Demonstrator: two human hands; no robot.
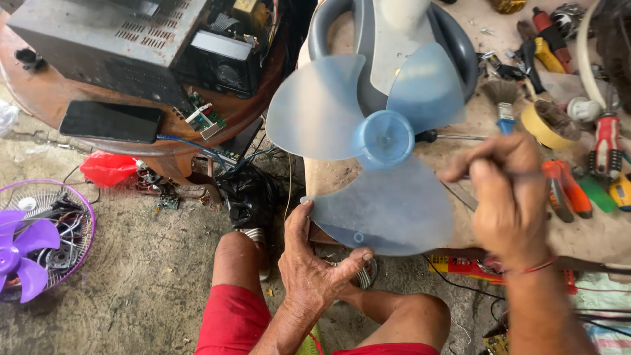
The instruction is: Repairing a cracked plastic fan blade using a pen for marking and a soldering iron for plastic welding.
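The left hand [314,263] pinches the lower rim of the translucent pale-blue three-bladed plastic fan blade [378,148], which lies at centre. At three o'clock, the right hand [509,190] grips a thin blurred tool, fingers curled.

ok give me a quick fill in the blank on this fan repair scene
1. The left hand grips the edge of a translucent ____ fan blade.
2. The fan blade has ____ lobes.
3. On the floor at left lies a ____ fan blade in a wire guard.
4. A black phone rests on the round ____ table.

Missing words: blue; three; purple; wooden
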